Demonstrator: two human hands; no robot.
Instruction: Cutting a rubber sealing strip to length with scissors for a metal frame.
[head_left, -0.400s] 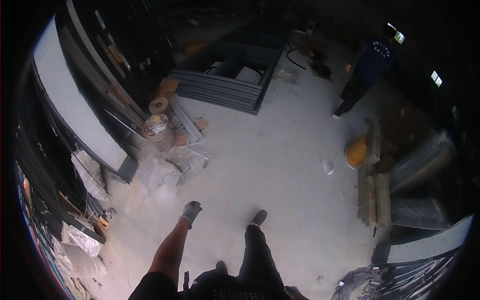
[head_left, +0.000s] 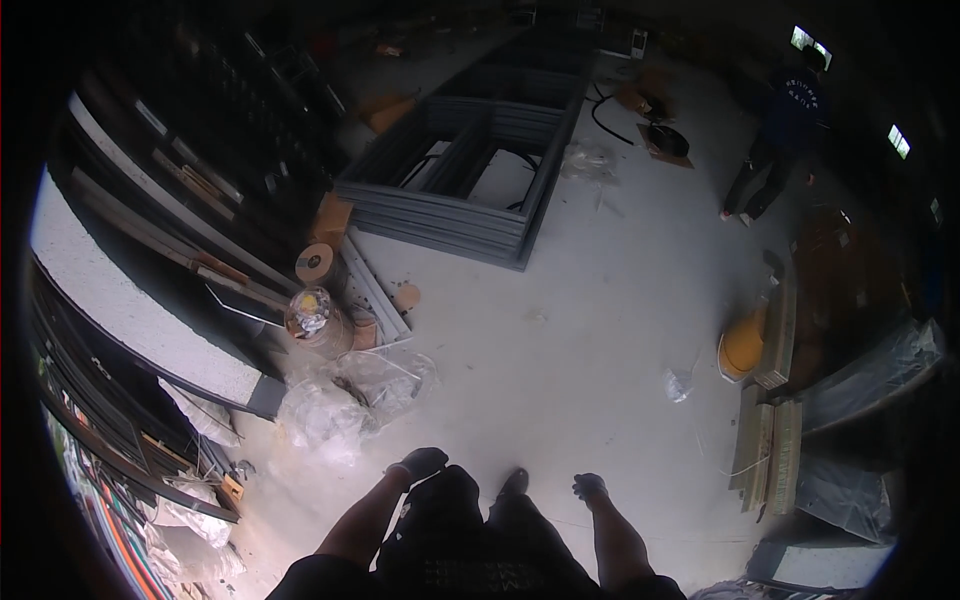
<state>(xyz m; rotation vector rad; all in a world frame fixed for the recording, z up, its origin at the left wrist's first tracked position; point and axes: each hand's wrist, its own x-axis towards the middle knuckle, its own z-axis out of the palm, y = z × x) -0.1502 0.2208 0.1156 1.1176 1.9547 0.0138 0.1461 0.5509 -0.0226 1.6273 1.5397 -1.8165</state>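
My left hand [head_left: 424, 463], in a grey glove, hangs low in front of me, beside my left thigh. Its fingers are smeared into one shape, so their pose is unclear, and nothing can be seen in it. On the other side, my right hand [head_left: 590, 487] wears a dark glove and hangs over the bare concrete floor. Its fingers look curled in, with no object showing. Neither hand touches anything around it. Nearest to the left hand is a heap of clear plastic wrap [head_left: 325, 415] on the floor.
A stack of grey metal frames [head_left: 440, 225] lies ahead. On the left stand a filled bucket [head_left: 318, 325], a cardboard-sided reel [head_left: 314, 262] and leaning long profiles. On the right are a yellow bucket [head_left: 742, 345] and wrapped long bundles [head_left: 770, 450]. Another person [head_left: 785, 125] walks at the far right.
My right hand has come into view from the lower edge. My left hand has swung back and down toward my body. The frames look nearer; the other person has moved right.
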